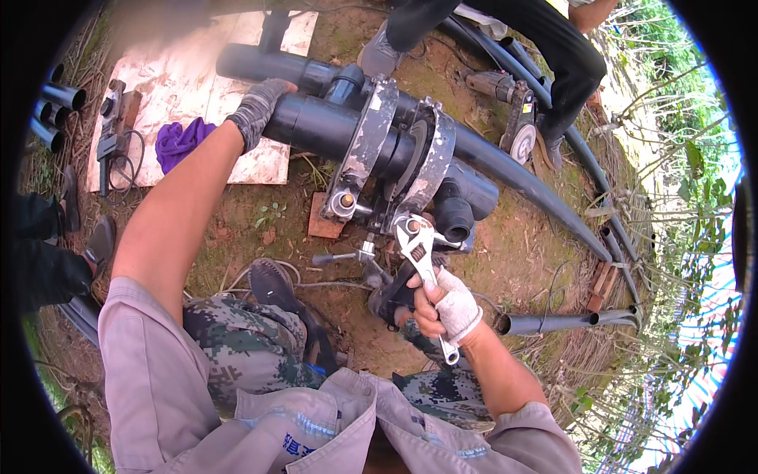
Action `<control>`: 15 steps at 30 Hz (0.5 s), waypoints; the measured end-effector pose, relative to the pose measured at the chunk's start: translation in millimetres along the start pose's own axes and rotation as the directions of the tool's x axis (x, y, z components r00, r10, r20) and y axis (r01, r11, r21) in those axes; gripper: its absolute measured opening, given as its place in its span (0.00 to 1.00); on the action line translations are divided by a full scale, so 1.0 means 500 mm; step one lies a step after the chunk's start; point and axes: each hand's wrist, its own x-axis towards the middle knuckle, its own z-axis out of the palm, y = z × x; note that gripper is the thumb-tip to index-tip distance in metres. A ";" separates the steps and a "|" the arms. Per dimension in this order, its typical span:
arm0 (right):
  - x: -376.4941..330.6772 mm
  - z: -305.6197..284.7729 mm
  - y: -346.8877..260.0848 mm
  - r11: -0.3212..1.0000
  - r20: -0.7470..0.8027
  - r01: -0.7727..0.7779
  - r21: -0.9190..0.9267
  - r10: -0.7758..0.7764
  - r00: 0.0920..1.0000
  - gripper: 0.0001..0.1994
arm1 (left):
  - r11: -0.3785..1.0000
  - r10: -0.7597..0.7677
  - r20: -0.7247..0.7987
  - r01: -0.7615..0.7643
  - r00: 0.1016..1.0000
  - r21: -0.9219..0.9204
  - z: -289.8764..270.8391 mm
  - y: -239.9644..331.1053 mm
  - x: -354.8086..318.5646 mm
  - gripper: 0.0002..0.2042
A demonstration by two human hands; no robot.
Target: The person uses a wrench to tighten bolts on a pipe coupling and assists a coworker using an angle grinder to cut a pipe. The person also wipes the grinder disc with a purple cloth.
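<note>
Gripping an adjustable wrench in the right hand, with fingers wrapped closed about the handle and its head set at the bolt on the near end of the pipe clamp. Resting the left hand over the left end of the clamped black pipe (impossible to tell how tightly, with the fingertips hidden). Beyond, on the ground, a plywood board, with a purple cloth at its near edge and a corded tool by its near left corner. In the way: a brick beside the clamp, a co-worker's shoe near its far end, a disc tool toward the ground's far right. Showing as brown soil, two gaps: from board edge to own shoe, and rightward below the curved pipe.
</note>
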 end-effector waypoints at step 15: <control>0.148 0.254 0.176 0.757 -0.485 0.562 0.335 -0.373 0.791 0.11 | 0.989 0.140 0.040 -0.141 0.989 0.044 0.006 -0.038 0.026 0.14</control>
